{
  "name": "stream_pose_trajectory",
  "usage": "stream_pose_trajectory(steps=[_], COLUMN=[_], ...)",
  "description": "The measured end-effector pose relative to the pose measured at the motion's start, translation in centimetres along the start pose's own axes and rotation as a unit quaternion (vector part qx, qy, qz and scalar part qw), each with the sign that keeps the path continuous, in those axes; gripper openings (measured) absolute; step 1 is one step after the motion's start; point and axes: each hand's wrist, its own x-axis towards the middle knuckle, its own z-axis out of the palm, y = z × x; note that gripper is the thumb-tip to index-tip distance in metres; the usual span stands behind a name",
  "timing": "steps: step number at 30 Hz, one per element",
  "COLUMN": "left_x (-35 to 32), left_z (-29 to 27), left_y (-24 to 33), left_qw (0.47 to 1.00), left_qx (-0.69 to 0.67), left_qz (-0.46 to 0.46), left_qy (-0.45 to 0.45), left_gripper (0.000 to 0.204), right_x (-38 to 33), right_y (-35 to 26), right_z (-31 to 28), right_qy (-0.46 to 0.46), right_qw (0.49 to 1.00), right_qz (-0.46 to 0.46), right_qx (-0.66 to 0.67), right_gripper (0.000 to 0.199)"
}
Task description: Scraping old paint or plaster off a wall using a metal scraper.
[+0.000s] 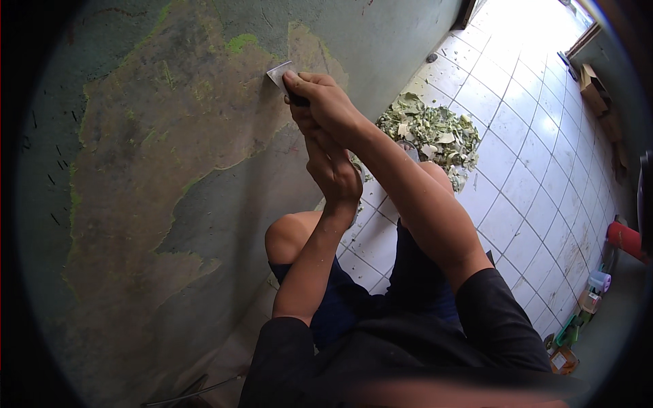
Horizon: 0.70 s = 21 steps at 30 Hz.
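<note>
Against the wall (136,170), both hands' scraper (279,72) blade points up-left

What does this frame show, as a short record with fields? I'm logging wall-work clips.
Right hand: grips the dark handle of a flat metal scraper blade, its edge against the wall
Left hand: clasped under the right wrist
Wall: green-grey painted wall with a large bare brown patch
Floor: white square-tiled floor with a pile of pale green paint flakes
Posture: crouched, bare knee near the wall
</note>
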Motion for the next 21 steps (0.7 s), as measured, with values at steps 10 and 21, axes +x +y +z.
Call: stream_pose_trajectory(steps=[10, 21], left_x=[0.5, 1.9], left_z=[0.1, -0.7], left_y=[0.4, 1.4], left_qw=[0.999, 1.000], left_qx=[0.027, 0.021], left_qz=[0.032, 0.021], left_qy=[0.021, 0.001], left_gripper=[0.046, 0.046], right_x=[0.2, 0.6], right_y=[-0.3, -0.6], right_z=[0.1, 0.9], right_qy=[0.002, 0.006], right_qw=[1.000, 0.999], right_qz=[-0.005, -0.021], right_qx=[-0.008, 0.040], right_gripper=[0.036, 0.036])
